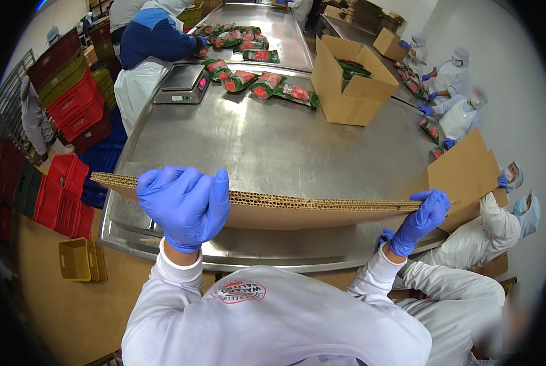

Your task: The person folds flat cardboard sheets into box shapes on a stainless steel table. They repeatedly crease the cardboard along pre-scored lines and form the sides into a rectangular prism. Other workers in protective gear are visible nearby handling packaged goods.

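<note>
A folded-flat cardboard box (297,215) is held level in front of me, its corrugated edges facing up. My left hand (186,207), in a blue glove, is closed around its top edge near the left end. At the right end my right hand (422,221), gloved the same way, grips the board's edge. Behind and below the cardboard lies the steel table (248,146). Part of another blue glove (386,235) shows beside my right wrist; whose it is I cannot tell for sure.
A digital scale (181,85) stands at the table's far left, near several red and green bags (294,93). An open carton (353,94) with bags inside sits far right. Red crates (81,107) are stacked on the left. Co-workers in white (450,79) line the right side.
</note>
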A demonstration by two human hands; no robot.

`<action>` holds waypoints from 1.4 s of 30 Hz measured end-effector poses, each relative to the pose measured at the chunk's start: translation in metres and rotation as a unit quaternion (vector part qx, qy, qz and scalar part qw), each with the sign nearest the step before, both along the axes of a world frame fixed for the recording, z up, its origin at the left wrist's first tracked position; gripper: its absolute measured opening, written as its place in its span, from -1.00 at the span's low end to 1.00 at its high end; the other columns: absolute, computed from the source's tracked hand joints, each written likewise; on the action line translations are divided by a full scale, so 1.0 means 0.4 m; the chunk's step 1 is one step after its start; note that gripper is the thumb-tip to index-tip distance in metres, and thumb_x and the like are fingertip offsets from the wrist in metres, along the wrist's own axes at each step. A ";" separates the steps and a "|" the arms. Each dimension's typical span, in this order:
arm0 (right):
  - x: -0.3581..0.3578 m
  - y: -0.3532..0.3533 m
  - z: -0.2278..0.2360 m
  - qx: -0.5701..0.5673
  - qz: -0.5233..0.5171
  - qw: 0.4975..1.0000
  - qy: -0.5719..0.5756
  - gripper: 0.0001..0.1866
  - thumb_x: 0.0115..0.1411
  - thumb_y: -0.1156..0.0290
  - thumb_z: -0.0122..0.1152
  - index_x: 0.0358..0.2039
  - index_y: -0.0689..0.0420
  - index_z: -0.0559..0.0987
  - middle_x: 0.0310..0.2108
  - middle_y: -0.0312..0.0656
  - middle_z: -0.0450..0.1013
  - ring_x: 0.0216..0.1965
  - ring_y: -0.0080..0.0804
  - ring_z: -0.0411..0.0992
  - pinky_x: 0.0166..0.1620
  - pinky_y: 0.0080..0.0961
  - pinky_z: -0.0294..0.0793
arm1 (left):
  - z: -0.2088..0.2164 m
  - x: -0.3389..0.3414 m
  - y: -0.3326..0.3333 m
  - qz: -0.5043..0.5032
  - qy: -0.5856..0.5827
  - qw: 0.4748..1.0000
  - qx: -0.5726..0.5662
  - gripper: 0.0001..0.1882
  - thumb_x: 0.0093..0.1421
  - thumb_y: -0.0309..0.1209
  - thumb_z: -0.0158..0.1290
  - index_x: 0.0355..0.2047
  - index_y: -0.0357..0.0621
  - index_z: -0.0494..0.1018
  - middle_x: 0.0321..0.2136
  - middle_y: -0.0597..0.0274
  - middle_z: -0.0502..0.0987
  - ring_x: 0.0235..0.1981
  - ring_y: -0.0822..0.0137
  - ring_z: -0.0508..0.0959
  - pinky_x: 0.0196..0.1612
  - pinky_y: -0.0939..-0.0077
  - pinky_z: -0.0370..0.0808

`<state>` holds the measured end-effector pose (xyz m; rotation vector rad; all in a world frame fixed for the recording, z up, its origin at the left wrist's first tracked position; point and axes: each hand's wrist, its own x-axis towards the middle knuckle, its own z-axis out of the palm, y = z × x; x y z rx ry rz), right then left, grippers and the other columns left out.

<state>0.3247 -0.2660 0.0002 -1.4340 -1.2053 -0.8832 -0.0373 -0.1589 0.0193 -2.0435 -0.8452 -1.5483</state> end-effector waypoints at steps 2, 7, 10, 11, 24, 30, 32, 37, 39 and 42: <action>-0.001 0.000 0.001 0.001 0.002 1.000 0.012 -0.54 0.29 0.35 -0.09 -0.76 0.17 0.45 -0.73 -0.22 0.30 -0.52 -0.33 0.20 -0.26 -0.37 0.15 | 0.001 0.001 0.000 -0.001 0.003 1.000 -0.003 -0.66 -0.09 -0.49 0.18 -0.82 0.00 0.23 -0.82 0.38 0.17 -0.74 0.33 0.15 -0.46 0.42 0.02; -0.007 0.007 0.004 0.016 -0.003 1.000 0.008 -0.53 0.28 0.34 -0.09 -0.78 0.16 0.45 -0.76 -0.22 0.29 -0.53 -0.32 0.19 -0.27 -0.36 0.15 | 0.005 0.002 0.000 -0.001 0.000 1.000 -0.002 -0.66 -0.09 -0.49 0.18 -0.82 0.01 0.24 -0.83 0.37 0.16 -0.75 0.33 0.16 -0.46 0.42 0.02; -0.007 0.007 0.004 0.015 -0.003 1.000 0.003 -0.53 0.28 0.35 -0.09 -0.79 0.15 0.43 -0.76 -0.21 0.28 -0.54 -0.32 0.19 -0.28 -0.36 0.14 | 0.005 0.000 -0.001 -0.001 0.000 1.000 -0.008 -0.66 -0.08 -0.48 0.18 -0.82 0.01 0.25 -0.83 0.37 0.16 -0.75 0.33 0.16 -0.46 0.43 0.02; -0.007 0.006 0.003 0.011 -0.003 1.000 0.004 -0.53 0.28 0.35 -0.10 -0.79 0.15 0.43 -0.76 -0.21 0.28 -0.54 -0.32 0.19 -0.28 -0.36 0.14 | 0.005 -0.001 -0.002 -0.002 0.000 1.000 -0.011 -0.67 -0.08 -0.48 0.18 -0.82 0.01 0.25 -0.83 0.37 0.16 -0.75 0.33 0.16 -0.46 0.43 0.02; 0.002 0.004 -0.004 0.012 -0.003 1.000 0.008 -0.53 0.30 0.36 -0.08 -0.77 0.16 0.48 -0.74 -0.21 0.29 -0.52 -0.30 0.20 -0.26 -0.32 0.15 | 0.002 0.002 0.004 -0.002 -0.001 1.000 -0.002 -0.68 -0.07 -0.47 0.18 -0.82 0.04 0.28 -0.83 0.40 0.15 -0.75 0.35 0.15 -0.46 0.43 0.02; -0.002 0.002 -0.002 0.007 -0.006 1.000 0.013 -0.52 0.31 0.35 -0.09 -0.77 0.17 0.48 -0.74 -0.21 0.28 -0.52 -0.30 0.20 -0.26 -0.33 0.14 | 0.002 0.002 0.005 -0.004 -0.001 1.000 -0.001 -0.67 -0.06 -0.47 0.18 -0.82 0.03 0.28 -0.83 0.40 0.14 -0.75 0.36 0.15 -0.46 0.43 0.01; -0.003 0.001 -0.001 0.004 -0.002 1.000 0.018 -0.51 0.31 0.35 -0.09 -0.77 0.17 0.48 -0.74 -0.21 0.28 -0.53 -0.30 0.19 -0.27 -0.33 0.14 | 0.002 0.002 0.004 -0.002 0.000 1.000 0.001 -0.67 -0.06 -0.46 0.17 -0.82 0.03 0.28 -0.83 0.39 0.14 -0.75 0.36 0.15 -0.46 0.43 0.01; -0.003 0.003 -0.001 0.013 0.005 1.000 0.016 -0.51 0.30 0.36 -0.10 -0.78 0.17 0.46 -0.75 -0.20 0.27 -0.55 -0.30 0.19 -0.28 -0.33 0.14 | 0.003 0.001 0.003 0.000 0.000 1.000 -0.002 -0.67 -0.06 -0.46 0.17 -0.82 0.03 0.27 -0.83 0.39 0.14 -0.75 0.36 0.15 -0.45 0.43 0.01; -0.006 0.006 0.001 0.015 -0.002 1.000 0.014 -0.51 0.30 0.35 -0.10 -0.79 0.17 0.45 -0.75 -0.20 0.27 -0.56 -0.30 0.19 -0.29 -0.34 0.13 | 0.002 0.002 0.003 0.001 0.000 1.000 -0.003 -0.67 -0.07 -0.46 0.17 -0.82 0.03 0.27 -0.83 0.39 0.15 -0.75 0.35 0.16 -0.45 0.43 0.02; -0.015 0.007 0.013 0.019 0.003 1.000 -0.012 -0.55 0.29 0.36 -0.08 -0.74 0.17 0.51 -0.75 -0.21 0.27 -0.59 -0.34 0.17 -0.32 -0.35 0.14 | 0.001 0.001 0.002 0.001 0.003 1.000 -0.007 -0.68 -0.07 -0.47 0.17 -0.82 0.02 0.27 -0.83 0.39 0.17 -0.74 0.34 0.17 -0.45 0.42 0.02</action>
